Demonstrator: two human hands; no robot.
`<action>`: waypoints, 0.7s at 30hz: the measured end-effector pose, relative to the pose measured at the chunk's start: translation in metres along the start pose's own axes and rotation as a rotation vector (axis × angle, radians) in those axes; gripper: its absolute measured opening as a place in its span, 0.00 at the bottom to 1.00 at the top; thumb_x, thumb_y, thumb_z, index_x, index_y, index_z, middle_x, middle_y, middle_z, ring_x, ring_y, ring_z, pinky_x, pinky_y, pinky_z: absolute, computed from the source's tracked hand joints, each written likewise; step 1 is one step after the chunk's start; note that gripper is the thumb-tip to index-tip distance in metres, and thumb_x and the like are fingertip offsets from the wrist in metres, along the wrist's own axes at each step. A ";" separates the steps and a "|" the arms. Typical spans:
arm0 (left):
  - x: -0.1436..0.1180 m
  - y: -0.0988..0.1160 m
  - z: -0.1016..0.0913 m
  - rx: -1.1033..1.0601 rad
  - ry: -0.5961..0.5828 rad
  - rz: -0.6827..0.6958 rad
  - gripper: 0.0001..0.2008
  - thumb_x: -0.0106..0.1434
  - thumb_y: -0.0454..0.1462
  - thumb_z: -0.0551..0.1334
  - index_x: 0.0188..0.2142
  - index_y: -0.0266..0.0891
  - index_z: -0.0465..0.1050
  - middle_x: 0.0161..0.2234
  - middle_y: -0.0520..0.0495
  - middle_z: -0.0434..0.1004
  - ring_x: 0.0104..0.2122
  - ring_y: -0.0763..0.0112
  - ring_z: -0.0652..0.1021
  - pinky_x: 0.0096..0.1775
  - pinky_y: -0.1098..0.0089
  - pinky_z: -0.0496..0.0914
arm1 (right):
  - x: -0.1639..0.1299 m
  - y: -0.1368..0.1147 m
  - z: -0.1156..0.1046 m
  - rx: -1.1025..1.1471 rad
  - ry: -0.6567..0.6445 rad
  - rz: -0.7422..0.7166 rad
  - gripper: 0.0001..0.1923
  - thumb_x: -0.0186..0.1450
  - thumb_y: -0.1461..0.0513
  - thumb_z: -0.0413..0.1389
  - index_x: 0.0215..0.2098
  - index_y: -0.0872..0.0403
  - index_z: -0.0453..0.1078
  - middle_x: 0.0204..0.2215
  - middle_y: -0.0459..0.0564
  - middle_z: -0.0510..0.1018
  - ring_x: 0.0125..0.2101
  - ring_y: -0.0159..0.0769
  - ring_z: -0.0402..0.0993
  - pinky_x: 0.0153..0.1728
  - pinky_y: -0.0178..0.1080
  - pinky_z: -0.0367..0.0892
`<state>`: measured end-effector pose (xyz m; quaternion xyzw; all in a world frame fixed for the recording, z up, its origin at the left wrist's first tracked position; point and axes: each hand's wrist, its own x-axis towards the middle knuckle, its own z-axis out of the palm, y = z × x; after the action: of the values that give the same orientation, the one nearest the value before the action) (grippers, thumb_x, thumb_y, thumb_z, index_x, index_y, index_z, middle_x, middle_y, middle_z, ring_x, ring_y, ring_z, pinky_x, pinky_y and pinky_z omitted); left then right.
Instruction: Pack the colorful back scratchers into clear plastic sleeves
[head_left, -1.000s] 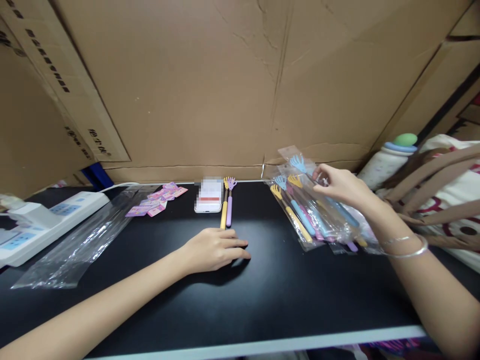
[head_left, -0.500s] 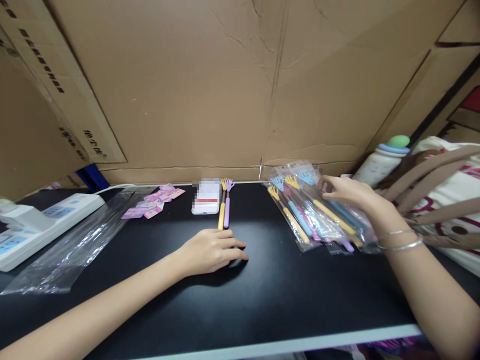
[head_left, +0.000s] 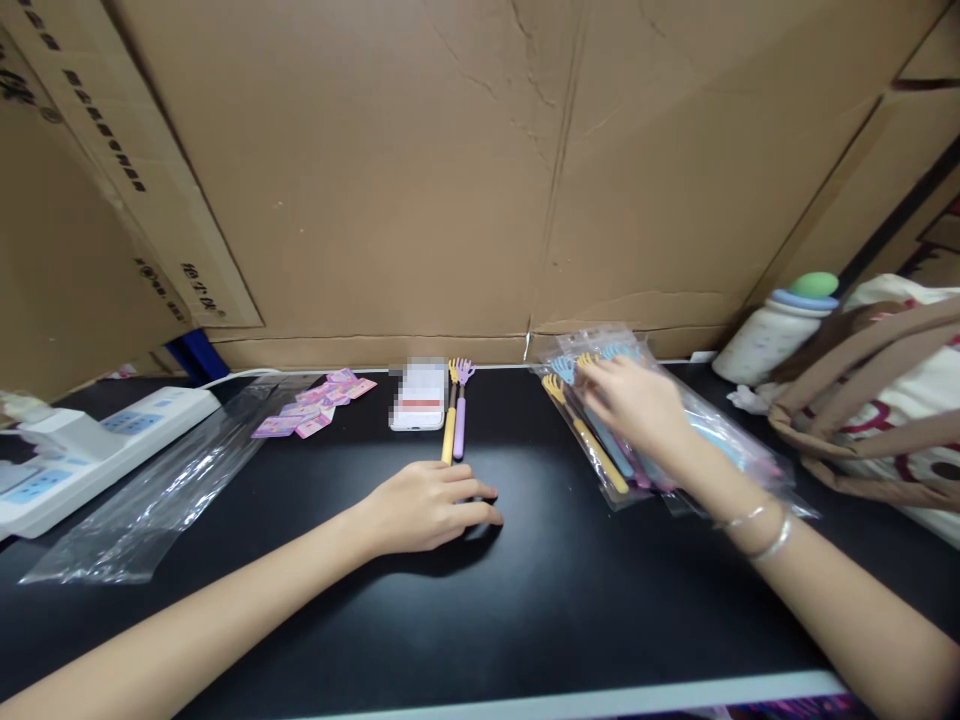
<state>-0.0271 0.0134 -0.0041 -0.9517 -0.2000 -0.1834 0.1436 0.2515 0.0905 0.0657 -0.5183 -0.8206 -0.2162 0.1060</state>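
Observation:
My left hand (head_left: 431,505) rests on the black tabletop, fingers stretched out and holding nothing. Just beyond it lie a yellow back scratcher (head_left: 450,425) and a purple back scratcher (head_left: 460,420), side by side with their hand-shaped heads pointing away. At the right, my right hand (head_left: 634,400) is over a pile of bagged back scratchers (head_left: 600,455) in yellow, blue and pink. Its fingers are bent down at the scratcher heads; blur and the hand's own back hide whether they grip one. Clear plastic bags (head_left: 739,440) stick out under the right forearm.
A phone (head_left: 418,400) lies left of the two loose scratchers. Farther left are pink and purple cards (head_left: 315,405), a long clear plastic sleeve (head_left: 172,490) and a white power strip (head_left: 112,450). At the right stand a bottle (head_left: 772,335) and a bag with brown straps (head_left: 892,400). Cardboard (head_left: 390,200) walls the back.
My right hand has moved left, from the right side of the bagged pile to over the scratcher heads. My left hand has stayed in place. The view has shifted slightly.

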 end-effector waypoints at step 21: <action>0.027 0.071 -0.044 -0.592 -0.015 -0.066 0.17 0.70 0.33 0.48 0.49 0.49 0.70 0.36 0.57 0.81 0.36 0.79 0.77 0.46 0.80 0.69 | -0.030 -0.076 0.034 0.515 -0.085 -0.352 0.11 0.64 0.71 0.46 0.39 0.54 0.67 0.38 0.52 0.72 0.39 0.39 0.65 0.41 0.40 0.64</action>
<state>0.0142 -0.0557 0.0320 -0.9464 -0.1697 -0.2315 -0.1479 0.1981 0.0543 0.0048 -0.3330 -0.9292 0.0055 0.1601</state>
